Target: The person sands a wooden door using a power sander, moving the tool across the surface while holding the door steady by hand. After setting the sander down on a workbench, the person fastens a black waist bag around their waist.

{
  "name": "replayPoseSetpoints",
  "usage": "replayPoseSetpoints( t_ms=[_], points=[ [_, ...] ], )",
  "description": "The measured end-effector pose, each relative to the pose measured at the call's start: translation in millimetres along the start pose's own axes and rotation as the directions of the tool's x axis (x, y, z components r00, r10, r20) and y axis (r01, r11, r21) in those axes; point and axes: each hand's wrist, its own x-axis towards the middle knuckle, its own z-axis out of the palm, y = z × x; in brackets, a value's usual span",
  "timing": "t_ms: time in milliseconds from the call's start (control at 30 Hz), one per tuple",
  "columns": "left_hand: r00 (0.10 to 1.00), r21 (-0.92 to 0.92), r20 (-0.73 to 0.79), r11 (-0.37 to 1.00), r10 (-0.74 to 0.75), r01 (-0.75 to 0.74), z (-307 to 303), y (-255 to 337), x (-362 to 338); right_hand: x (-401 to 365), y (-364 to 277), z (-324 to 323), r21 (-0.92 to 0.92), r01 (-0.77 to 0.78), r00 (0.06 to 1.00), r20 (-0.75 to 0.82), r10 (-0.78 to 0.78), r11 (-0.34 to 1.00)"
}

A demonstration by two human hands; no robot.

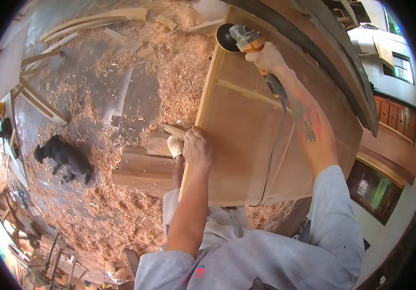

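My right hand [268,58] is wrapped around an orange and grey angle grinder [247,37] at the far left corner of a wooden panel [251,159]. The grinder's round black disc [226,38] overlaps the panel's pale edge. From its rear, a dark cord [269,179] runs down across the panel toward me. My left hand [197,149] grips the panel's left edge about midway along, fingers curled over it. The panel lies tilted in front of my body, with pale strips across its brown face.
Wood shavings [116,203] cover much of the floor. A black dog [68,157] lies at left. Stacked boards [140,166] sit beside my foot in a light clog [175,146]. Long curved timbers [324,43] stand along the panel's right side. Curved wood pieces [97,20] lie at upper left.
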Motion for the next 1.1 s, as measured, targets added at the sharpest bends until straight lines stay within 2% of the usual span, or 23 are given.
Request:
replayPoseSetpoints(
  t_ms=[67,100,133,167,233,267,333,467,533,767,833,867,933,1000,1067,1100],
  points=[
    [0.999,-0.008,0.035,1.000,-0.025,0.025,-2,0,-3,-11,-10,-1,0.019,-0.037,0.999,0.026,0.037,0.999],
    [1.000,-0.016,-0.018,1.000,0.001,-0.002,-1,-1,-5,-17,-12,-2,0.031,-0.061,0.997,0.054,0.059,0.998],
    [0.997,-0.026,-0.073,0.999,0.027,-0.029,0,0,-6,-25,-4,5,-0.105,0.170,0.985,0.002,-0.171,0.980],
    [0.997,-0.025,-0.069,0.999,0.033,-0.035,2,-1,-4,-31,4,12,-0.106,0.165,0.986,-0.003,-0.166,0.981],
    [0.996,0.022,0.048,0.997,-0.077,0.076,4,-6,-2,-48,6,24,0.031,0.081,0.995,0.054,-0.082,0.996],
    [0.996,0.027,0.051,0.997,-0.073,0.072,6,-7,-4,-59,8,31,0.034,0.075,0.996,0.052,-0.077,0.997],
    [0.999,0.029,-0.015,0.998,-0.047,0.048,5,-6,-3,-71,6,41,0.001,0.200,0.980,0.013,-0.200,0.980],
    [0.998,0.069,0.012,0.996,-0.058,0.057,3,-5,-5,-59,6,31,0.045,0.183,0.983,0.024,-0.184,0.982],
    [0.997,0.064,-0.004,0.995,-0.073,0.073,6,-8,-3,-31,11,18,-0.021,0.008,0.998,0.056,-0.007,1.000],
    [0.997,0.115,0.019,0.991,-0.076,0.074,7,-14,1,26,21,-12,0.034,0.028,0.998,-0.063,-0.026,0.999],
    [0.999,0.100,0.014,0.994,-0.041,0.039,8,-13,4,18,12,-17,0.167,-0.077,0.997,-0.004,0.078,0.983],
    [0.999,0.097,0.009,0.994,-0.042,0.041,8,-12,4,10,13,-11,0.168,-0.070,0.997,-0.004,0.072,0.983],
    [1.000,0.019,-0.020,1.000,-0.013,0.013,4,-4,0,-12,31,7,0.172,0.045,0.983,-0.185,-0.012,0.984],
    [0.998,0.005,-0.051,1.000,0.022,-0.022,14,-16,5,-66,27,14,0.507,0.128,0.969,-0.246,0.001,0.852],
    [0.994,-0.010,-0.086,0.997,0.069,-0.071,22,-26,14,-118,22,15,0.612,0.066,0.977,-0.200,0.074,0.788],
    [0.992,0.042,-0.091,0.996,0.087,-0.083,23,-28,19,-142,26,19,0.647,0.044,0.978,-0.185,0.100,0.761]
  ],
)
